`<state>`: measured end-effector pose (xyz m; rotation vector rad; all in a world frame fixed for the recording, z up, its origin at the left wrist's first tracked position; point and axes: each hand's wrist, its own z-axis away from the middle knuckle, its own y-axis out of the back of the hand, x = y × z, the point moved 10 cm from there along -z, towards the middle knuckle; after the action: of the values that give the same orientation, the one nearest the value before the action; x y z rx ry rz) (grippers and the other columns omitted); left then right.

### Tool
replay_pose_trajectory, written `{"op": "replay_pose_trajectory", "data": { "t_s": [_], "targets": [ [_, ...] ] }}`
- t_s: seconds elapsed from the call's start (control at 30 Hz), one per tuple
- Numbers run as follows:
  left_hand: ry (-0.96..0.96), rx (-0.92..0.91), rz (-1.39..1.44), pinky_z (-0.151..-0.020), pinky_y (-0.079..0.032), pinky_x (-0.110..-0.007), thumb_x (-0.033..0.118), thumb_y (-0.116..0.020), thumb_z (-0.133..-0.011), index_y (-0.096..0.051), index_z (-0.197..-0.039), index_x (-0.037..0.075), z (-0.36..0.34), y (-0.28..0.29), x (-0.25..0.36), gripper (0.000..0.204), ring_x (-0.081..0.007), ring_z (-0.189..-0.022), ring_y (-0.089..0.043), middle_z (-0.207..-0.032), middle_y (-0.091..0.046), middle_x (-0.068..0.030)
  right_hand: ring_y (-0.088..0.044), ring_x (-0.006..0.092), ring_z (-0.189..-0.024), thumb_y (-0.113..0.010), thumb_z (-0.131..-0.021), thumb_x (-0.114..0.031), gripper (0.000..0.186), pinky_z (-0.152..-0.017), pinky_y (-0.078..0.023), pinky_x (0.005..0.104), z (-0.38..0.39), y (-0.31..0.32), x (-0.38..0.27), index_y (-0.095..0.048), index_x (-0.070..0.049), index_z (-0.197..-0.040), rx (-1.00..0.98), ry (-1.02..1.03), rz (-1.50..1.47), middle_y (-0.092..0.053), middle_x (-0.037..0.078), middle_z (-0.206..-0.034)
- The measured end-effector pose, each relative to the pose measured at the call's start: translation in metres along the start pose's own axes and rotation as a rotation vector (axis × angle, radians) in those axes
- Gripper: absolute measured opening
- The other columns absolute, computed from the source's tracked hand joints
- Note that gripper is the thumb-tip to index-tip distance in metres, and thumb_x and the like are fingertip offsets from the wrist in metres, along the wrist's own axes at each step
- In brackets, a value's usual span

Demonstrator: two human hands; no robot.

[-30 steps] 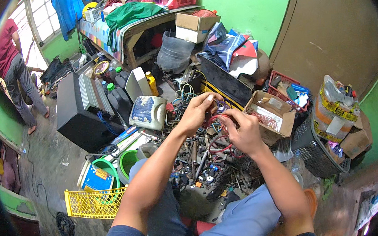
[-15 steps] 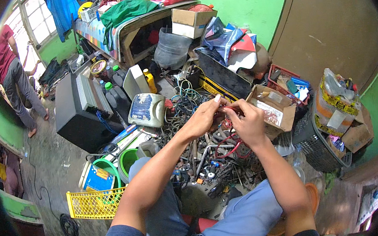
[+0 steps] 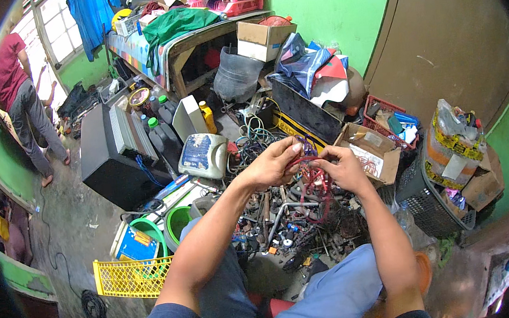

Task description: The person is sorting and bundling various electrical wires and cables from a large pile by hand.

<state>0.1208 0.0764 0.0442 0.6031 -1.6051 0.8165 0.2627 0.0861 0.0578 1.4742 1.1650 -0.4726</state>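
Note:
Red wire [image 3: 312, 178] runs between my two hands and hangs below them in loose loops. The fingers of my left hand [image 3: 274, 164] are closed on it, thumb on top, with a bit of purple showing just past the fingertips. On the other side my right hand [image 3: 345, 169] pinches the same wire between thumb and fingers. Both hands are held above a wide heap of tools and metal parts [image 3: 284, 217] on the floor. A tangle of cables [image 3: 252, 136] lies at the heap's far side. An open cardboard box [image 3: 380, 142] with reddish wire inside stands right of my right hand.
A white jerrycan [image 3: 203, 156], a black cabinet [image 3: 112, 162] and a yellow plastic basket [image 3: 133, 277] stand to the left. On the right is a dark crate [image 3: 430, 195]. A long black toolbox [image 3: 305, 112] lies beyond. Another person [image 3: 18, 89] stands at the far left.
My hands have moved a little apart and slightly lower. The red wire now hangs in loops closer beneath them, and purple shows by my left fingers. The view has shifted slightly.

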Motion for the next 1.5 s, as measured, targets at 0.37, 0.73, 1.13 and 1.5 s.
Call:
{"op": "replay_pose_trajectory", "data": {
  "t_s": [0.37, 0.73, 1.13, 1.5],
  "targets": [
    [0.118, 0.028, -0.112, -0.048, -0.03, -0.023, 0.041, -0.039, -0.11, -0.045, -0.099, 0.015, 0.004, -0.005, -0.02, 0.029, -0.0054, -0.058, -0.038, -0.076, -0.043, 0.0055, -0.07, 0.0207, -0.083, -0.07, -0.089, 0.0, 0.008, -0.075, -0.053, 0.0317, 0.009, 0.037, -0.044, -0.074, 0.002, -0.095, 0.277, 0.257, 0.073, -0.073, 0.013, -0.089],
    [0.021, 0.035, 0.197, -0.046, -0.03, -0.024, 0.036, -0.051, -0.107, -0.046, -0.096, 0.011, 0.002, 0.0, -0.006, 0.027, -0.0074, -0.054, -0.04, -0.07, -0.045, 0.0032, -0.071, 0.0275, -0.078, -0.064, -0.099, -0.016, 0.019, -0.071, -0.053, 0.0365, -0.001, 0.008, -0.016, -0.073, 0.001, -0.099, 0.211, 0.154, 0.07, -0.073, 0.016, -0.087],
    [-0.228, 0.493, 0.448, -0.034, -0.027, -0.026, 0.04, -0.048, -0.106, -0.053, -0.088, 0.008, -0.001, 0.051, 0.004, 0.037, -0.0134, -0.042, -0.046, -0.064, -0.053, -0.0026, -0.065, 0.0227, -0.062, -0.057, -0.099, -0.007, 0.019, -0.058, -0.048, 0.036, 0.007, -0.013, -0.042, -0.063, -0.002, -0.117, 0.241, 0.095, 0.144, -0.065, 0.015, -0.073],
    [-0.349, 0.726, 0.416, -0.043, -0.044, -0.029, 0.037, -0.045, -0.109, -0.046, -0.092, 0.01, 0.002, 0.066, 0.01, 0.032, -0.0158, -0.048, -0.054, -0.066, -0.052, -0.0047, -0.068, 0.0214, -0.062, -0.061, -0.095, -0.003, 0.019, -0.058, -0.051, 0.0335, 0.018, -0.036, -0.082, -0.067, 0.003, -0.112, 0.364, 0.333, 0.139, -0.07, 0.019, -0.079]
  ]
}}
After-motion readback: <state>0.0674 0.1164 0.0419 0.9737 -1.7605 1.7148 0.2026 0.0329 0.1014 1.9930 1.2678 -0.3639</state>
